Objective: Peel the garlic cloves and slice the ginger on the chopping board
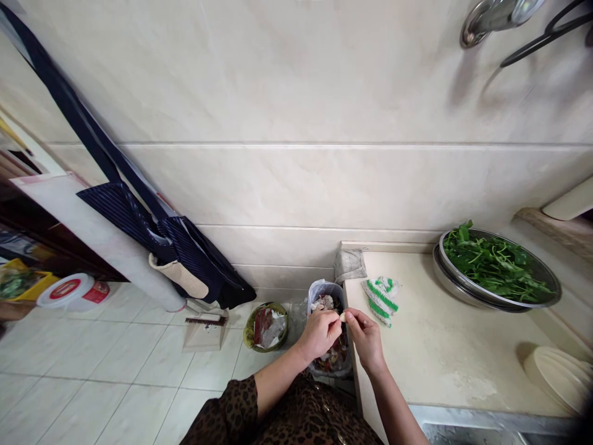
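Left hand (319, 334) and right hand (365, 339) pinch a small pale scrap (343, 316) between their fingertips, grip narrow, above a scrap-filled plastic waste tub (320, 288) just off the bench's (430, 371) left edge; steel bowl of greens (463, 285) sits near the back right corner.

Tiny pale piece (343, 316) too small to tell, steel sink (482, 429) cut off below
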